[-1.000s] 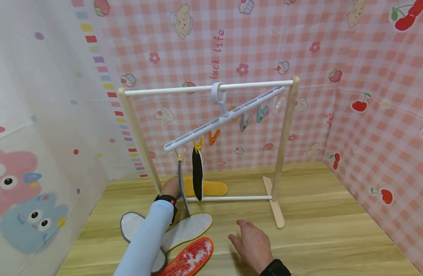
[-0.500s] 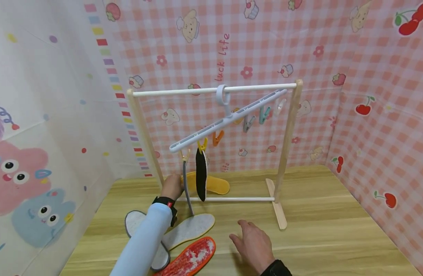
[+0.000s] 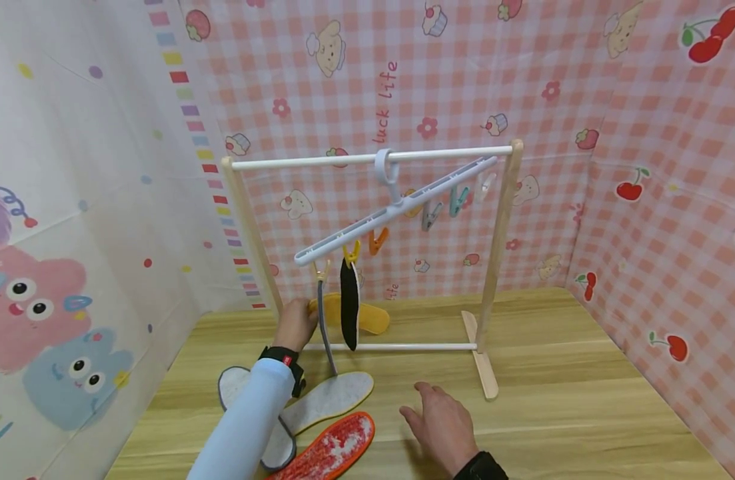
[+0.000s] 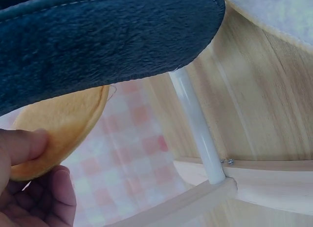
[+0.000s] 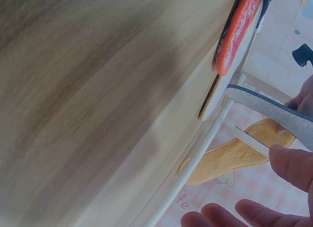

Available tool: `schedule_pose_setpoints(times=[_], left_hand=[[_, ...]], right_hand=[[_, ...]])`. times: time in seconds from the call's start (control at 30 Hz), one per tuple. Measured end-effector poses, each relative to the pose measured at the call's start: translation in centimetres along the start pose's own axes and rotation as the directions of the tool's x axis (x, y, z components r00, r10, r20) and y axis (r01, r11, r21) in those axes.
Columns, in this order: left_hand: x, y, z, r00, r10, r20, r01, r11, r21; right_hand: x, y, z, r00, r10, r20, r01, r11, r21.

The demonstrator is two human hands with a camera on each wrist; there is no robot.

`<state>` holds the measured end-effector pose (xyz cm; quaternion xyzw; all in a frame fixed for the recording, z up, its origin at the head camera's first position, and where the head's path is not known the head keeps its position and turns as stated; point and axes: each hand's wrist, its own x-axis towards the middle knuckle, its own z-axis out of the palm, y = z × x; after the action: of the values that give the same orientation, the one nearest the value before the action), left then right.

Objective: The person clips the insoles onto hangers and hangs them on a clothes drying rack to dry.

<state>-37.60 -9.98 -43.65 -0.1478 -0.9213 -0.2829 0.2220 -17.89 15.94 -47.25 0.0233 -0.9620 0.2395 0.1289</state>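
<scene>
Behind the drying rack, my left hand (image 3: 296, 325) pinches one end of a yellow insole (image 3: 374, 319). In the left wrist view the thumb lies on the face of this insole (image 4: 68, 114), with fingers curled beneath. A grey-edged insole (image 3: 322, 319) hangs by a beige clothespin (image 3: 322, 272) just right of that hand. Beside it, a black insole (image 3: 348, 310) with a white side hangs from a yellow clothespin (image 3: 352, 252). Both hang under the lower end of a tilted pale hanger (image 3: 397, 209). My right hand (image 3: 444, 427) hovers over the table, fingers relaxed, holding nothing.
On the table at front left lie a red insole (image 3: 337, 443), a pale insole (image 3: 336, 397) and a grey-edged one (image 3: 278, 447) partly under my left arm. More clothespins, orange (image 3: 377, 241), grey (image 3: 430, 216) and teal (image 3: 459, 200), hang along the hanger. The rack's lower bar (image 3: 415, 347) crosses in front.
My left hand has risen slightly, drawing the yellow insole a little up and left and tilting it. The head view has shifted slightly. My right hand stays in place.
</scene>
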Motion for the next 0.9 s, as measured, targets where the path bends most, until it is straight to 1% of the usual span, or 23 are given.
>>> schedule_pose_setpoints(times=[0.13, 0.37, 0.47, 0.57, 0.67, 0.9], left_hand=[[-0.1, 0.0, -0.4, 0.999, 0.009, -0.049, -0.010, 1.000, -0.017], [-0.3, 0.4, -1.3, 0.997, -0.056, -0.061, 0.054, 0.998, -0.040], [-0.3, 0.6, -1.7, 0.995, -0.050, -0.084, 0.046, 0.998, -0.050], [-0.3, 0.7, -2.0, 0.993, -0.057, -0.105, 0.050, 0.996, -0.069], [-0.3, 1.1, -2.6, 0.990, -0.085, -0.114, 0.073, 0.992, -0.107], [-0.2, 1.8, -3.8, 0.981, -0.131, -0.146, 0.109, 0.983, -0.145]], right_hand=[[0.0, 0.0, 0.0, 1.000, -0.001, 0.000, 0.001, 1.000, -0.004], [-0.1, -0.1, 0.0, 1.000, -0.015, -0.019, 0.015, 1.000, -0.012], [-0.1, -0.1, 0.0, 1.000, -0.017, -0.020, 0.017, 1.000, -0.010], [0.0, -0.1, 0.0, 1.000, -0.013, -0.016, 0.012, 1.000, -0.008], [0.0, -0.2, -0.1, 1.000, -0.008, -0.009, 0.008, 1.000, -0.008], [0.1, -0.4, -0.3, 1.000, 0.000, 0.012, 0.000, 1.000, -0.007]])
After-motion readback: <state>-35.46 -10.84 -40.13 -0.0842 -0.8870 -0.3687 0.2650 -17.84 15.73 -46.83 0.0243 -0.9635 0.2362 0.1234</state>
